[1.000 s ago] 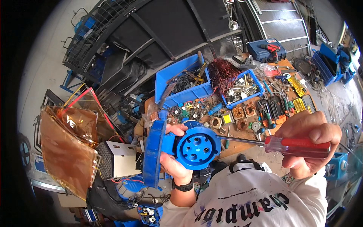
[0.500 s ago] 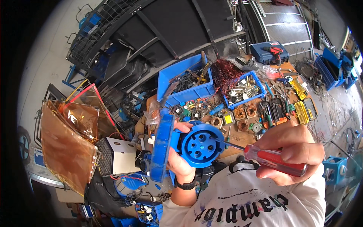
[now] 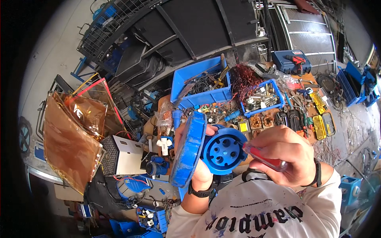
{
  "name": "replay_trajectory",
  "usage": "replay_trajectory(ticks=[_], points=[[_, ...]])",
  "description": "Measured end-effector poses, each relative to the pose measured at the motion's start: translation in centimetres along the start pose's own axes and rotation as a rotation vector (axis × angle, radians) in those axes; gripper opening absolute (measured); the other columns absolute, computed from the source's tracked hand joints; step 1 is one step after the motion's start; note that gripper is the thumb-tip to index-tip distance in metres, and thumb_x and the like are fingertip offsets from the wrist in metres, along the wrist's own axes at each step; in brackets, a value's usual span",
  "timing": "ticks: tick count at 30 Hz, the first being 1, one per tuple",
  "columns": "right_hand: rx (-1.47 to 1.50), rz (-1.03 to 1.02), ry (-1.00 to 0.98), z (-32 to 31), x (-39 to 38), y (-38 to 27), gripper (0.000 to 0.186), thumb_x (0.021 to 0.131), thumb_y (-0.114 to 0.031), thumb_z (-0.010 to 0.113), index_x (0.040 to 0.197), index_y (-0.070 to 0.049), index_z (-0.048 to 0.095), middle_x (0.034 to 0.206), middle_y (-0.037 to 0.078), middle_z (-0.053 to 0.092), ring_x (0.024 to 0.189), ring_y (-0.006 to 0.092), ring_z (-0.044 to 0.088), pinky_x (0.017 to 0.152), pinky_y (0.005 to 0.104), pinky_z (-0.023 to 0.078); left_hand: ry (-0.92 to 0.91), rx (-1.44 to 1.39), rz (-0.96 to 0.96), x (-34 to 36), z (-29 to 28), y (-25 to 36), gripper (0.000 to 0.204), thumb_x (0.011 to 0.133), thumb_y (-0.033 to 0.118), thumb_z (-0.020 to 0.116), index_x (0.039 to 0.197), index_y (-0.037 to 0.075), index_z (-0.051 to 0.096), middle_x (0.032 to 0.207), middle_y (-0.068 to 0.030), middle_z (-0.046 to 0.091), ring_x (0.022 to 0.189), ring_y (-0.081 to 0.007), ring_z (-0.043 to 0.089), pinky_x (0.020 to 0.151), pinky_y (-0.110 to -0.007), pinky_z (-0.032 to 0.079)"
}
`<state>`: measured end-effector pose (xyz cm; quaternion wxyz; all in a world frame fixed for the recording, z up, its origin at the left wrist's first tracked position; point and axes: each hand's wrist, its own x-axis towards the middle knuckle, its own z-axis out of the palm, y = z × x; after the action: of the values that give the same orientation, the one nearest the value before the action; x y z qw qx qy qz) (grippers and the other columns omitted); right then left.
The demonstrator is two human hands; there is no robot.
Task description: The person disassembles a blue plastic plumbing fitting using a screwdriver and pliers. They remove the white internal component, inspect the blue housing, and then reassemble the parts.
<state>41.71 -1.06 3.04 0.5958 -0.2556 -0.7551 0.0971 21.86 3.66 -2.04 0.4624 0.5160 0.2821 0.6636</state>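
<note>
My left hand [image 3: 202, 175] grips a blue round industrial socket [image 3: 224, 142], its face with several holes turned up towards me. The socket's blue hinged cap [image 3: 188, 152] stands open on the left side, hiding part of the palm and fingers. In my right hand [image 3: 293, 152] is a screwdriver [image 3: 266, 159] with a red and clear handle, its front end close against the socket's right rim. The shaft and tip cannot be made out, so whether they touch the socket does not show.
Beyond my hands, a cluttered workbench carries a large blue bin [image 3: 202, 97] of wires and tools, a blue tray [image 3: 264, 99] of metal parts, and a red drill [image 3: 297, 61] on a blue case. A white plastic fitting [image 3: 164, 145] and a white box [image 3: 126, 156] are at left.
My right hand has brought the screwdriver handle left, up to the socket's rim; its shaft, visible before, no longer shows. The socket and cap have shifted slightly right in view, as has the background.
</note>
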Motion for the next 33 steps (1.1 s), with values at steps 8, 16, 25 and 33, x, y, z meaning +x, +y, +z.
replay_trajectory(ticks=[8,16,25,33], points=[[0.054,0.061,0.06,-1.9,-0.1,-0.4,0.043,0.071,-0.004,0.085,0.106,0.0,0.06,0.097,0.015,0.066,0.082,0.0261,0.067,0.067,0.0334,0.055,0.023,0.036,0.0,0.6,-0.1,-0.2,0.08,0.088,0.075,0.041,0.124,0.005,0.053,0.096,-0.0078,0.06,0.092,-0.0258,0.061,0.082,-0.042,0.053],[0.084,0.109,0.038,-2.9,0.5,-1.8,0.026,0.073,-0.005,0.082,0.094,0.001,0.068,0.097,0.014,0.066,0.084,0.0256,0.066,0.069,0.0335,0.054,0.032,-0.007,0.024,0.7,0.4,-0.2,0.078,0.089,0.076,0.036,0.121,0.007,0.055,0.094,-0.0064,0.061,0.092,-0.0246,0.06,0.083,-0.041,0.052],[-0.013,-0.059,0.031,-1.0,0.3,-0.8,0.032,0.072,-0.002,0.073,0.101,0.004,0.062,0.093,0.014,0.064,0.075,0.0269,0.064,0.061,0.0338,0.054,0.026,0.028,0.009,0.4,0.8,0.3,0.083,0.088,0.078,0.033,0.122,0.006,0.054,0.094,-0.0074,0.06,0.093,-0.0249,0.059,0.084,-0.041,0.051],[-0.058,-0.019,0.014,1.0,-0.1,-0.4,0.044,0.063,0.004,0.071,0.106,0.001,0.061,0.094,0.01,0.063,0.077,0.0251,0.062,0.063,0.034,0.053,0.042,-0.001,-0.026,0.0,0.9,0.8,0.082,0.088,0.077,0.036,0.122,0.004,0.053,0.094,-0.0086,0.059,0.088,-0.0234,0.061,0.077,-0.037,0.053]])
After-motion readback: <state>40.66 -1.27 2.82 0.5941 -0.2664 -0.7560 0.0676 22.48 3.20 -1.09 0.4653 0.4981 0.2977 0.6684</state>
